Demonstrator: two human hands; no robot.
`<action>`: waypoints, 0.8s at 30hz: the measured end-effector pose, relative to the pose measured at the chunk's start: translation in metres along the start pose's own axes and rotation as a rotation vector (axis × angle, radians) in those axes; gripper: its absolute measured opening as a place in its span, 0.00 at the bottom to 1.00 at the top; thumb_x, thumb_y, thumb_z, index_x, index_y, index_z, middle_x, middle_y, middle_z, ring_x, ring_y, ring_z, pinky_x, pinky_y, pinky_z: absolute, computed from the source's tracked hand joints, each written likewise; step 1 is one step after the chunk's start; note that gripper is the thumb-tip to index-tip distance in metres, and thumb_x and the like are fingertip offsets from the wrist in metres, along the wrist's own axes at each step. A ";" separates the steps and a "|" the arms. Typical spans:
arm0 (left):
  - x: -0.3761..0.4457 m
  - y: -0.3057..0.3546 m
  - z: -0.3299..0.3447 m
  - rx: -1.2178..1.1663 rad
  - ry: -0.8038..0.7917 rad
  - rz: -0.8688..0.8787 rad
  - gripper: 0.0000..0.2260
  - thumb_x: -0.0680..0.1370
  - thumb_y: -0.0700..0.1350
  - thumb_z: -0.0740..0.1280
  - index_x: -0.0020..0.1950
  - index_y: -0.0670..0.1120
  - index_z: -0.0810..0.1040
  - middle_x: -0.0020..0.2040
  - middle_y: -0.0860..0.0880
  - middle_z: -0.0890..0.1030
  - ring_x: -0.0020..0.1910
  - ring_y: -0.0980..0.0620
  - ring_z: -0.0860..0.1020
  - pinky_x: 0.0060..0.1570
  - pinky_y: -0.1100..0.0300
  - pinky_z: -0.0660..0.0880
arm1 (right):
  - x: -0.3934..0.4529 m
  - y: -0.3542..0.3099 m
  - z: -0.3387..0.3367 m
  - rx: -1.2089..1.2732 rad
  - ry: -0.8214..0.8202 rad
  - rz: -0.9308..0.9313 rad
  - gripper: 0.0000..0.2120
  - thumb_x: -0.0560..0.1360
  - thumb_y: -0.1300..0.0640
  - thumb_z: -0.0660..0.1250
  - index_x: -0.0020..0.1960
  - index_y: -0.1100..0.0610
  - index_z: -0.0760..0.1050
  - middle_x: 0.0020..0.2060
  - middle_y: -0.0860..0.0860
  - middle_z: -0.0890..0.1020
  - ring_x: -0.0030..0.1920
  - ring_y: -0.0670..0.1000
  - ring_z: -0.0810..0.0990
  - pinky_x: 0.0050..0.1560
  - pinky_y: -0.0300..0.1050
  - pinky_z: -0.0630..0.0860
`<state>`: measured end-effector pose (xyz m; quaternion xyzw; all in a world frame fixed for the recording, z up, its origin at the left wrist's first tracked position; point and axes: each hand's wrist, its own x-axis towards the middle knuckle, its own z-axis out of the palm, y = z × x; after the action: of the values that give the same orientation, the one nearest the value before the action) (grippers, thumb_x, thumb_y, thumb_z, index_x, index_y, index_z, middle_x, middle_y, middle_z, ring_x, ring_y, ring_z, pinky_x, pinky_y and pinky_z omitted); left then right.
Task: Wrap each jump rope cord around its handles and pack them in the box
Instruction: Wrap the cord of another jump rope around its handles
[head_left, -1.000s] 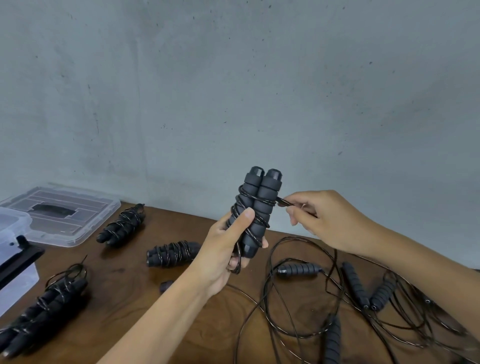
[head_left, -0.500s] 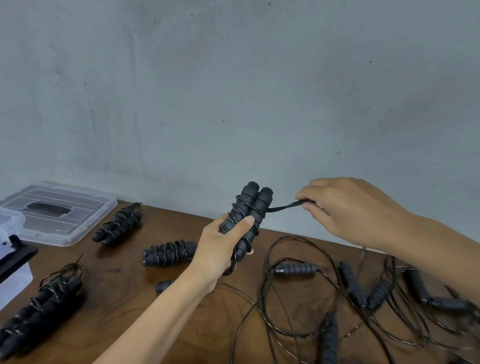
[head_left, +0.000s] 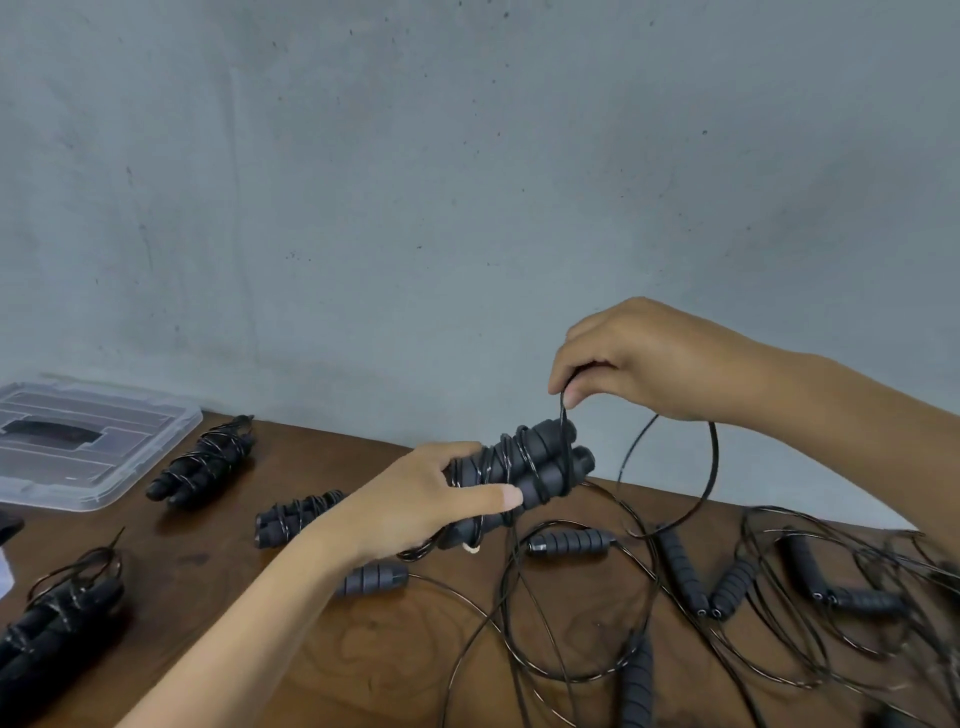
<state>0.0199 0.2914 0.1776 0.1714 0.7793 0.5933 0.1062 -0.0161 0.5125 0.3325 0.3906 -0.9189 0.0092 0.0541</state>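
Currently: handle pair (head_left: 524, 470) gripped in left hand (head_left: 415, 506) above worktop (head_left: 363, 649) centre, long axis up-right | cord (head_left: 563, 415) pinched by right hand (head_left: 649, 364), directly above far handle ends | judged: wrap unfinished.

Wrapped bundle (head_left: 47, 631) (edge-cropped); box unseen

Paired handles (head_left: 524, 467) tipped from near upright to lying almost level, tops now pointing right, lower and closer to tabletop (head_left: 260, 597)
Left hand (head_left: 415, 504) turned with them, thumb stretched along bundle
Right hand (head_left: 639, 364) moved from beside handles to above their right end, pinching cord (head_left: 563, 415) and drawing it down over them; loop of slack now arcs right of handles
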 end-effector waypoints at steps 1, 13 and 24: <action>-0.003 0.004 -0.001 0.012 -0.031 0.021 0.05 0.77 0.58 0.76 0.50 0.59 0.84 0.39 0.55 0.84 0.37 0.55 0.80 0.44 0.60 0.76 | 0.001 0.003 0.001 0.086 -0.001 0.022 0.03 0.76 0.55 0.75 0.49 0.50 0.86 0.44 0.39 0.84 0.47 0.39 0.82 0.50 0.36 0.76; -0.021 -0.004 0.006 -0.251 -0.077 0.166 0.10 0.76 0.57 0.73 0.53 0.53 0.82 0.40 0.37 0.84 0.28 0.48 0.73 0.24 0.64 0.65 | -0.012 0.011 0.052 0.894 0.140 0.120 0.12 0.76 0.54 0.68 0.54 0.54 0.86 0.48 0.62 0.86 0.46 0.53 0.83 0.50 0.43 0.80; -0.014 -0.032 0.026 -0.643 -0.035 0.208 0.21 0.73 0.64 0.77 0.54 0.48 0.82 0.42 0.35 0.80 0.22 0.53 0.67 0.19 0.67 0.60 | -0.027 -0.013 0.076 0.784 0.112 0.262 0.11 0.85 0.54 0.60 0.53 0.51 0.81 0.29 0.49 0.72 0.33 0.50 0.69 0.41 0.49 0.69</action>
<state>0.0383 0.3016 0.1388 0.2180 0.5288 0.8132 0.1072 0.0048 0.5180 0.2541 0.2602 -0.8834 0.3865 -0.0505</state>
